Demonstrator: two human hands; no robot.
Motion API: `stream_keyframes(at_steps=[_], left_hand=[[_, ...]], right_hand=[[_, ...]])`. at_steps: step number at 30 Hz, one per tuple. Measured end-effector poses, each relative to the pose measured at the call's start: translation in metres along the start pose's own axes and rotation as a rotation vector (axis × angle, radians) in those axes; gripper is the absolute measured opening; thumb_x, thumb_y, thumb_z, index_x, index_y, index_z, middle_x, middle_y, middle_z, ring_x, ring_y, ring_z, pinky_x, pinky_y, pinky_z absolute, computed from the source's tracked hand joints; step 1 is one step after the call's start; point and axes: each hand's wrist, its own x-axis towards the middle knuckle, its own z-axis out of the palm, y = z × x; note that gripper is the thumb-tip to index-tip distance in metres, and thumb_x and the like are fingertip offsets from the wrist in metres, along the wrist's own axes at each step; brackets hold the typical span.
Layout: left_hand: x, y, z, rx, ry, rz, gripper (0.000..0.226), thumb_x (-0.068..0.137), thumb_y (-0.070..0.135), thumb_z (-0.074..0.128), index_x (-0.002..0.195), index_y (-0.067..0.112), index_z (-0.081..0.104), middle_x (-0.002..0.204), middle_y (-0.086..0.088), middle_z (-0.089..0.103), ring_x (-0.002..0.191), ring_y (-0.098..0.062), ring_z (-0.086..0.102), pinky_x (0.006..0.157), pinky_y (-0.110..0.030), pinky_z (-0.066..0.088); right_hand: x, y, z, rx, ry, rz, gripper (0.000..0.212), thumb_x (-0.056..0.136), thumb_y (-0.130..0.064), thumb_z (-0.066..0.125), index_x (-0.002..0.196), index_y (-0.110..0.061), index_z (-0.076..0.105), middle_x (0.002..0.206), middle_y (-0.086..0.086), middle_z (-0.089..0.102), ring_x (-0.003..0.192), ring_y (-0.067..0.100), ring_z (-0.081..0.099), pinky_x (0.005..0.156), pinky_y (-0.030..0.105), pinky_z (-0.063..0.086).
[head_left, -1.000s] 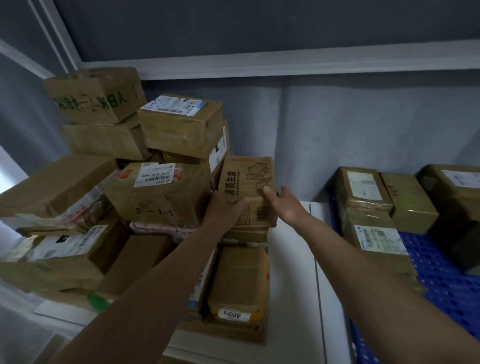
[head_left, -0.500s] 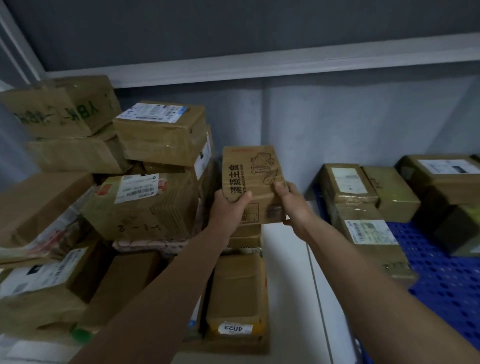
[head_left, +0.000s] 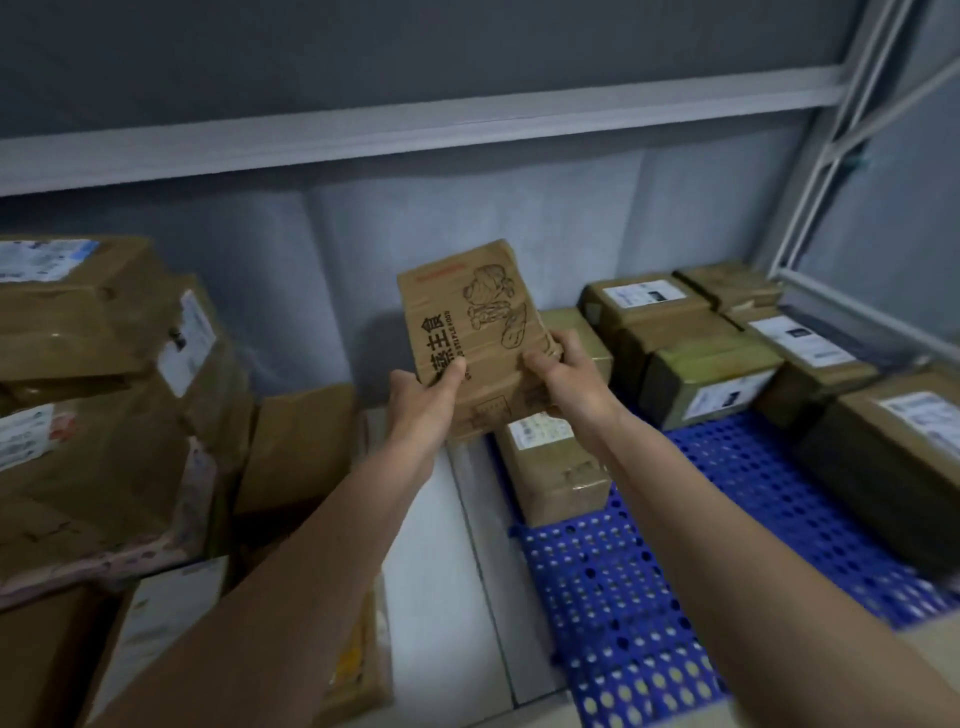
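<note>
**Head view.** A small printed carton (head_left: 470, 332) is held in the air between both hands. Its printed face carries black characters and a line drawing and is turned toward the camera, with the top tilted to the left.

- **Left grip** (head_left: 421, 410): clamped on the carton's lower left edge, with the thumb pressed flat on the printed face and the other fingers hidden behind.
- **Right grip** (head_left: 566, 384): clamped on the lower right edge, with the thumb on the face and the fingers curled round the side.
- **Beneath the two grips:** a labelled parcel (head_left: 556, 467) rests at the left edge of a blue perforated pallet (head_left: 623, 597). Whether the carton's lower edge touches this parcel cannot be told.
- **Right of the right grip, and beyond it:** a row of taped parcels (head_left: 701, 384) with white labels stands on the same pallet.
- **Left of the left grip, well apart:** a stack of brown cartons (head_left: 104, 415) rises.
- **Below the left grip:** a bare white shelf board (head_left: 431, 597) shows between the stack and the pallet.
- **Behind both grips:** a grey wall (head_left: 467, 218).
</note>
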Motion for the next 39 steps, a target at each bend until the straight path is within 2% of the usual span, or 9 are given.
stream_keyframes(at_steps=[3, 8, 12, 18, 20, 23, 31, 35, 39], left_hand=[[-0.01, 0.002, 0.032, -0.037, -0.052, -0.028, 0.048, 0.086, 0.046, 0.065, 0.114, 0.012, 0.047, 0.109, -0.002, 0.06, 0.099, -0.021, 0.058, 0.086, -0.038, 0.05], [-0.031, 0.004, 0.093, -0.158, -0.187, -0.053, 0.061, 0.076, 0.039, 0.076, 0.123, 0.016, 0.044, 0.118, -0.004, 0.063, 0.104, -0.022, 0.063, 0.087, -0.048, 0.055], [-0.048, 0.004, 0.139, -0.28, -0.282, -0.136, 0.061, 0.08, 0.024, 0.076, 0.128, 0.014, 0.04, 0.121, -0.004, 0.058, 0.106, -0.021, 0.061, 0.077, -0.038, 0.057], [-0.078, -0.006, 0.205, -0.53, -0.422, -0.406, 0.06, 0.08, 0.005, 0.074, 0.131, 0.014, 0.047, 0.122, -0.011, 0.063, 0.106, -0.025, 0.063, 0.073, -0.04, 0.057], [-0.086, -0.011, 0.223, -0.59, -0.451, -0.484, 0.055, 0.081, 0.001, 0.072, 0.13, 0.014, 0.051, 0.121, -0.012, 0.064, 0.107, -0.027, 0.062, 0.078, -0.042, 0.056], [-0.099, -0.02, 0.249, -0.639, -0.495, -0.583, 0.052, 0.082, -0.002, 0.068, 0.131, 0.01, 0.052, 0.126, -0.015, 0.06, 0.116, -0.029, 0.057, 0.101, -0.048, 0.046], [-0.122, -0.037, 0.298, -0.673, -0.463, -0.828, 0.037, 0.084, -0.004, 0.066, 0.118, -0.001, 0.051, 0.145, -0.028, 0.033, 0.138, -0.035, 0.033, 0.11, -0.046, 0.037], [-0.126, -0.046, 0.32, -0.624, -0.437, -0.862, 0.05, 0.084, -0.004, 0.066, 0.129, -0.005, 0.045, 0.148, -0.029, 0.027, 0.14, -0.036, 0.028, 0.11, -0.047, 0.036], [-0.127, -0.053, 0.337, -0.526, -0.508, -0.907, 0.035, 0.086, 0.003, 0.067, 0.116, -0.008, 0.052, 0.138, -0.034, 0.041, 0.129, -0.04, 0.044, 0.107, -0.046, 0.04]], right_hand=[[-0.004, -0.002, -0.037, -0.01, 0.011, -0.041, 0.036, 0.089, -0.014, 0.06, 0.121, -0.024, 0.049, 0.107, 0.002, 0.061, 0.089, 0.017, 0.059, 0.066, 0.028, 0.047], [-0.011, -0.01, -0.109, -0.122, 0.077, -0.119, 0.042, 0.081, -0.006, 0.066, 0.116, -0.024, 0.053, 0.113, 0.005, 0.057, 0.096, 0.016, 0.058, 0.08, 0.031, 0.054], [-0.013, -0.012, -0.16, -0.14, 0.062, -0.12, 0.041, 0.078, 0.003, 0.068, 0.105, -0.023, 0.052, 0.102, 0.006, 0.06, 0.091, 0.02, 0.058, 0.077, 0.034, 0.054], [-0.012, -0.013, -0.238, -0.188, -0.056, -0.028, 0.048, 0.071, 0.005, 0.077, 0.097, -0.014, 0.042, 0.097, 0.0, 0.064, 0.084, 0.019, 0.064, 0.055, 0.026, 0.056], [-0.007, -0.009, -0.258, -0.282, -0.108, 0.004, 0.05, 0.069, 0.005, 0.079, 0.095, -0.014, 0.041, 0.096, -0.004, 0.062, 0.088, 0.016, 0.063, 0.061, 0.028, 0.058], [0.003, -0.003, -0.283, -0.456, -0.186, 0.02, 0.051, 0.066, 0.003, 0.081, 0.091, -0.013, 0.039, 0.095, -0.005, 0.059, 0.092, 0.015, 0.057, 0.064, 0.022, 0.052], [0.027, 0.019, -0.32, -1.072, -0.286, 0.07, 0.054, 0.054, -0.035, 0.086, 0.075, -0.03, 0.037, 0.114, 0.004, 0.04, 0.108, 0.024, 0.038, 0.091, 0.045, 0.048], [0.037, 0.031, -0.328, -1.217, -0.338, 0.034, 0.054, 0.061, -0.033, 0.085, 0.096, -0.033, 0.045, 0.118, 0.003, 0.032, 0.111, 0.02, 0.027, 0.094, 0.04, 0.04], [0.046, 0.042, -0.329, -1.345, -0.397, -0.019, 0.071, 0.062, -0.034, 0.085, 0.121, -0.028, 0.046, 0.119, 0.002, 0.031, 0.114, 0.021, 0.028, 0.096, 0.04, 0.041]])
